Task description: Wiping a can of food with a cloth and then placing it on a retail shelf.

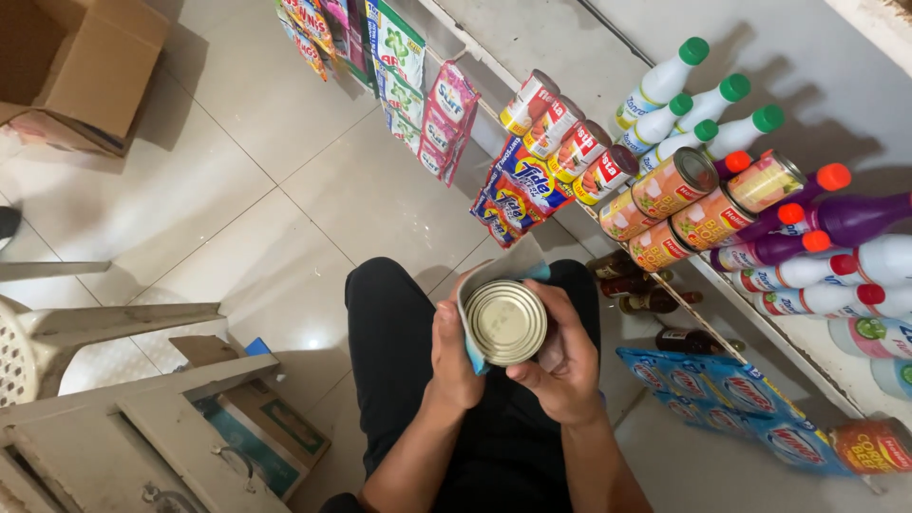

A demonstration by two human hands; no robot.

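- Can point(505, 323) sits over the person's lap, end-on to the camera, so the pale metal lid faces straight up at the lens.
- Left hand point(453, 356) cups the can's side; fingers curled around it with a blue cloth point(472, 353) caught between palm and can. The cloth wraps the far side too, which looks like a wiping grip.
- Right hand point(562, 366) steadies the other side; fingers bent against the wall, thumb near the rim. Two-hand hold keeps the can from rolling while the cloth bears on it.
- Both hands are closed on the can, none spread.
- Shelf point(570, 204) to the right: more cans point(556, 128) lying in a row, ends outward, then orange-label cans point(674, 185) stacked two high; probably faced for display.
- White bottles point(665, 81) with green caps stand behind, purple bottles point(836, 218) further right.
- Sachet strips point(446, 119) hang off the shelf edge.
- Cardboard box point(81, 62) open on the floor point(237, 190), top left, well apart from the hands.
- White plastic chair point(38, 347) at left.
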